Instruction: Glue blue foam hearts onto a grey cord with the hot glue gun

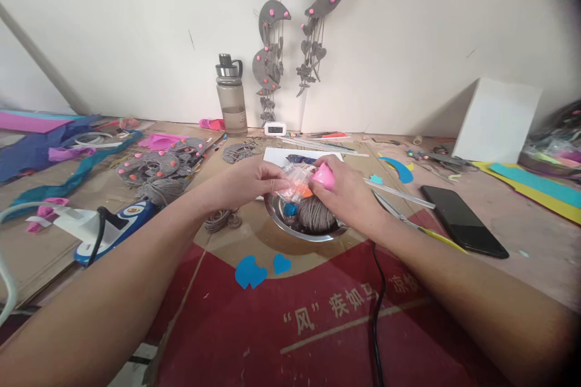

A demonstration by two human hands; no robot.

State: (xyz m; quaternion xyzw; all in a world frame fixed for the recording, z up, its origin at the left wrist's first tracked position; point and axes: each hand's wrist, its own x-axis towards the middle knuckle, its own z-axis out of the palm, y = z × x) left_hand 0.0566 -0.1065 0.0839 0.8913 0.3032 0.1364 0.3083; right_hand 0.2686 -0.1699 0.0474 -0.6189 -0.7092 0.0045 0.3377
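Above a shiny metal bowl (281,228), my left hand (249,182) pinches the edge of a clear plastic bag (295,176) with pink and orange bits in it. On the other side, my right hand (345,188) has its fingers closed around a bright pink item (324,176), whose kind I cannot make out, against the bag. A ball of grey yarn (316,215) and a small blue piece (290,210) lie in the bowl below. Blue heart cutouts (282,263) rest on the cardboard in front.
A black phone (463,221) and scissors (411,224) lie to the right. A black cable (377,314) crosses the red cardboard (254,332). At the back stand a water bottle (231,97) and a small digital clock (275,129). Grey felt pieces (157,163) lie left.
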